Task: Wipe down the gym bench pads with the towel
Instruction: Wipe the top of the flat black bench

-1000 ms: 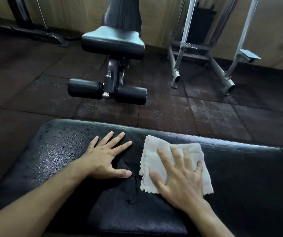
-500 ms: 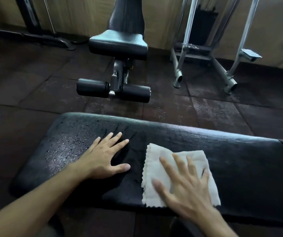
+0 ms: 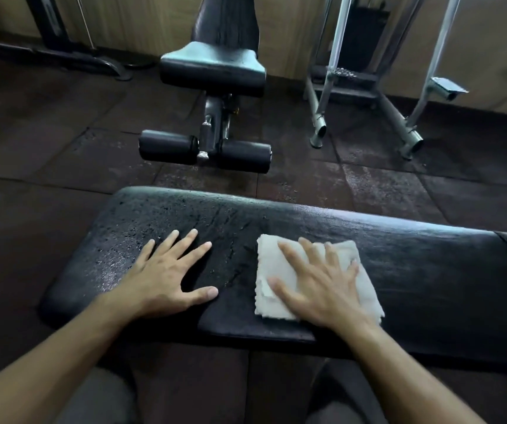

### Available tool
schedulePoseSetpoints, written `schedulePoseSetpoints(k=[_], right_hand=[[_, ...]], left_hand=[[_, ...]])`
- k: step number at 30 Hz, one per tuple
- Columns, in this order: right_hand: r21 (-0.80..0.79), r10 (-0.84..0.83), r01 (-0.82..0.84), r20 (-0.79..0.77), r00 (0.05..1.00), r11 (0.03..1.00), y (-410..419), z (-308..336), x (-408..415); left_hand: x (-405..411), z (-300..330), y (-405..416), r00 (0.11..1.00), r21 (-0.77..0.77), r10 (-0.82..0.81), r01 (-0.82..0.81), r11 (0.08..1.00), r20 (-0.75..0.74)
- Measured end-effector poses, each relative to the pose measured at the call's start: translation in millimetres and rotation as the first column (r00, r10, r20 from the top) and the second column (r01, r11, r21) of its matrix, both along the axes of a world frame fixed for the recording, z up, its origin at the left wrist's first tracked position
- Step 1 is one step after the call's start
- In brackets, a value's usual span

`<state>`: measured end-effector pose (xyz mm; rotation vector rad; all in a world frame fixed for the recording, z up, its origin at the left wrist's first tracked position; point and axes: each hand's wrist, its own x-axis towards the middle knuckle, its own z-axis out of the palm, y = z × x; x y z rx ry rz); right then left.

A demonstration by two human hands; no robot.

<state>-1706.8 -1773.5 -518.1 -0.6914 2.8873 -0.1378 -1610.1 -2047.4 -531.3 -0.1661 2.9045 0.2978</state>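
On worn bench pad point(image 3: 399, 240): R hand point(image 3: 322, 289) flat w/ towel point(image 3: 270, 270).

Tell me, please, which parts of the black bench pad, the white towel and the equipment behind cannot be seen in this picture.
Head view, the only one:
- Black padded bench pad: right end, with white lettering, cut off by the frame edge.
- White folded cloth towel: its middle is hidden under the right hand.
- Pad surface below the left hand: hidden.
- Grey metal frame: top cut off.
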Motion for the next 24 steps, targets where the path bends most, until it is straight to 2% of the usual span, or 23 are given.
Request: schedulePoseSetpoints(k=[2, 5, 10, 16, 20, 24], right_hand=[[-0.007, -0.022, 0.022, -0.010, 1.000, 1.000, -11.1, 2.7, -8.3], [-0.010, 0.044, -0.045, -0.111, 0.993, 0.999, -8.4, -3.6, 21.3], [-0.009, 0.098, -0.100, -0.129, 0.987, 0.995, -6.7, -9.8, 55.8], [0.002, 0.083, -0.083, -0.088, 0.993, 0.997, -19.9, -5.3, 59.6], [-0.006, 0.176, -0.178, -0.097, 0.980, 0.984, -21.7, -14.0, 91.2], [-0.020, 0.125, -0.127, -0.074, 0.989, 0.992, -46.5, -4.4, 70.7]], left_hand=[[4.4, 0.6, -3.3, 1.000, -0.007, 0.007, -0.007, 1.000, 0.004], [11.4, -0.1, -5.2, 1.000, -0.007, 0.002, -0.002, 1.000, -0.015], [10.2, -3.5, -7.1, 0.999, -0.006, 0.000, 0.000, 1.000, -0.035], [11.6, -1.3, -9.2, 1.000, -0.004, -0.010, 0.010, 1.000, -0.017], [14.1, -0.6, -10.2, 1.000, 0.018, -0.010, 0.010, 1.000, -0.029], [7.5, 3.0, -14.9, 1.000, 0.023, 0.005, -0.005, 1.000, -0.028]])
